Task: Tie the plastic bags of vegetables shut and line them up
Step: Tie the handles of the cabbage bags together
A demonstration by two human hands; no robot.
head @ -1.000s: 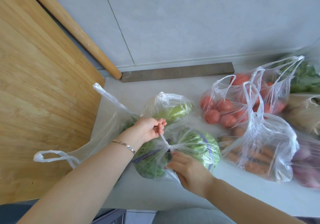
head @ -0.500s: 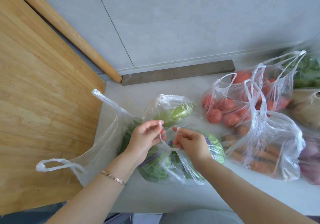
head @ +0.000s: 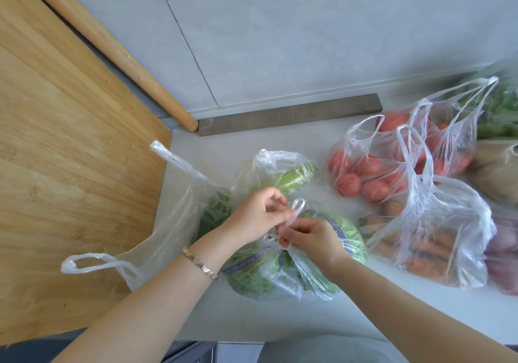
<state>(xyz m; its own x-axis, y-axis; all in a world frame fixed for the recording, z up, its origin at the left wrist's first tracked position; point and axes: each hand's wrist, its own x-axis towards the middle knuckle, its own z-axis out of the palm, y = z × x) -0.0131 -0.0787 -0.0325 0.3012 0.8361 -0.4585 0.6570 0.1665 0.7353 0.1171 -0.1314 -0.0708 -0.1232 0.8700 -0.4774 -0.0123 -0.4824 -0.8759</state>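
The cabbage bag (head: 252,278) lies on the desk (head: 280,320), near its front edge and in the middle of the view. Its handles (head: 298,205) are gathered above the bag mouth, and one strand stands up as a small loop.

Left hand (head: 259,212): the fingers (head: 284,217) are curled and pinch the handles just below the loop. A bracelet (head: 200,263) sits on this wrist.

Right hand (head: 314,235): the fingers (head: 284,233) are curled and pinch the handles at the gathered neck, directly over the cabbage. The two hands touch, or nearly touch, at the plastic.

Surrounding items:
- A tied bag (head: 280,166) with pale green contents lies just behind the hands.
- An open bag (head: 173,222) of greens lies to the left. One of its handles rests on the board (head: 70,180).
- A rolling pin (head: 112,48) leans along the far edge of the board.
- A tomato bag (head: 378,172) stands to the right, untied, handles up.
- A carrot bag (head: 437,239) lies in front of the tomato bag, untied, and touches it.
- More bags lie at the right edge of the view, partly cut off.
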